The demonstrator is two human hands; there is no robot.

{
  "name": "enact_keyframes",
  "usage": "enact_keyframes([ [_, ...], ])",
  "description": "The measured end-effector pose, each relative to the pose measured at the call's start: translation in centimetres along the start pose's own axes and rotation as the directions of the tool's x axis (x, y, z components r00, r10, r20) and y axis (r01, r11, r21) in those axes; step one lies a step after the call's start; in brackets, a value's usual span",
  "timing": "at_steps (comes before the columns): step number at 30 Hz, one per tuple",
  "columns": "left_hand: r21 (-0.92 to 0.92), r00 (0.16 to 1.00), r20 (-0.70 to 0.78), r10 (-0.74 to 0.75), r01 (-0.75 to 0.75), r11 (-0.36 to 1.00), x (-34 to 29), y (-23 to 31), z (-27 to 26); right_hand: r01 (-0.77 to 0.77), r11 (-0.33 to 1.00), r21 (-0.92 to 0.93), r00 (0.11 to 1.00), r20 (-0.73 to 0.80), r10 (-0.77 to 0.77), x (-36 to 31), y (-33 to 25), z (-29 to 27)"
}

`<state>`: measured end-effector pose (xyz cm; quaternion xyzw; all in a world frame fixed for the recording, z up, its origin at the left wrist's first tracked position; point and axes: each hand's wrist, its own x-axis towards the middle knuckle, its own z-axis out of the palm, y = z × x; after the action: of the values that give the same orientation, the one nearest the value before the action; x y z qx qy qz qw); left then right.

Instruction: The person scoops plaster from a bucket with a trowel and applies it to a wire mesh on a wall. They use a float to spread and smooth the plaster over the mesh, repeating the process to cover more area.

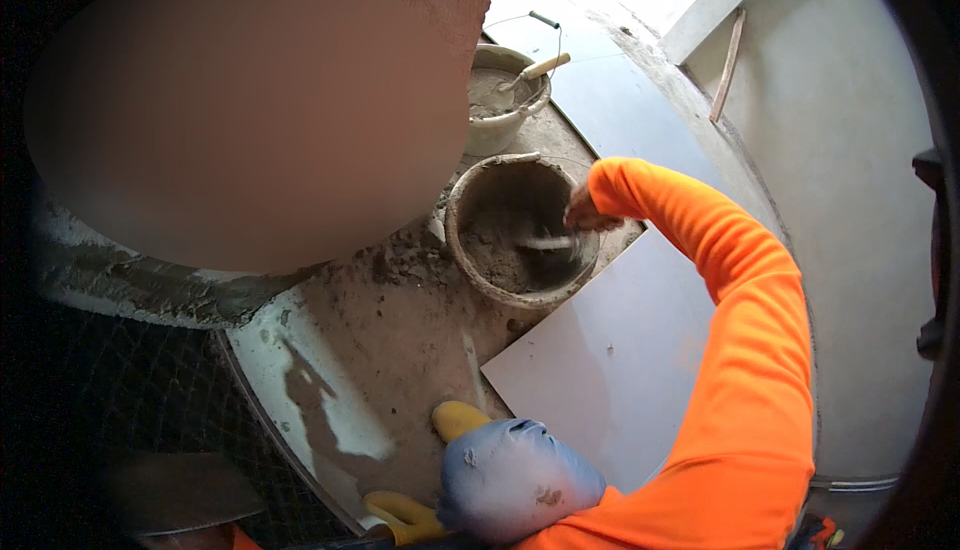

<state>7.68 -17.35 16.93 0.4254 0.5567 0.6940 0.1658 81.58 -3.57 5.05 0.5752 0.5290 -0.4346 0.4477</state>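
My right hand, at the end of an orange sleeve, reaches over the right rim of a mortar-crusted bucket. Its fingers are closed on a hand tool, smeared by motion, with a pale streak showing inside the bucket. Grey-brown mortar lies in the bottom. Behind it stands a second bucket of mortar, with a wooden-handled trowel resting in it. At the lower left, a flat dark plate shows above a scrap of orange; my left hand itself is out of sight.
A large brown surface, mostly blurred, fills the upper left. Grey panels lie on the dirty floor beside the buckets. Below are my jeans-clad knee and yellow footwear. A wooden strip leans by the right wall; dark mesh lies left.
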Motion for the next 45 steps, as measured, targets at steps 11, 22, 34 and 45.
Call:
enact_keyframes([
  [11, -0.286, 0.922, 0.143, -0.359, 0.386, 0.877, -1.3, -0.3, -0.4, 0.073, 0.988, 0.139, 0.978, -0.203, -0.044, -11.7, -3.3, 3.2],
  [22, -0.045, 0.435, 0.732, -0.524, 0.799, 0.6, -5.4, -2.5, 7.1, 0.577, -0.042, 0.816, 0.7, -0.52, -0.489, -14.8, -23.1, 9.1],
  [34, -0.111, 0.02, 0.921, -0.388, 0.971, -0.213, -4.0, -5.7, 4.7, 0.935, 0.254, -0.248, -0.132, -0.907, -0.4, -12.7, -34.3, 5.0],
  [45, -0.168, 0.446, 0.744, -0.497, 0.845, 0.508, -2.4, -3.1, 3.7, 0.733, 0.532, -0.424, -0.282, -0.901, -0.33, -6.5, -36.1, 8.9],
])
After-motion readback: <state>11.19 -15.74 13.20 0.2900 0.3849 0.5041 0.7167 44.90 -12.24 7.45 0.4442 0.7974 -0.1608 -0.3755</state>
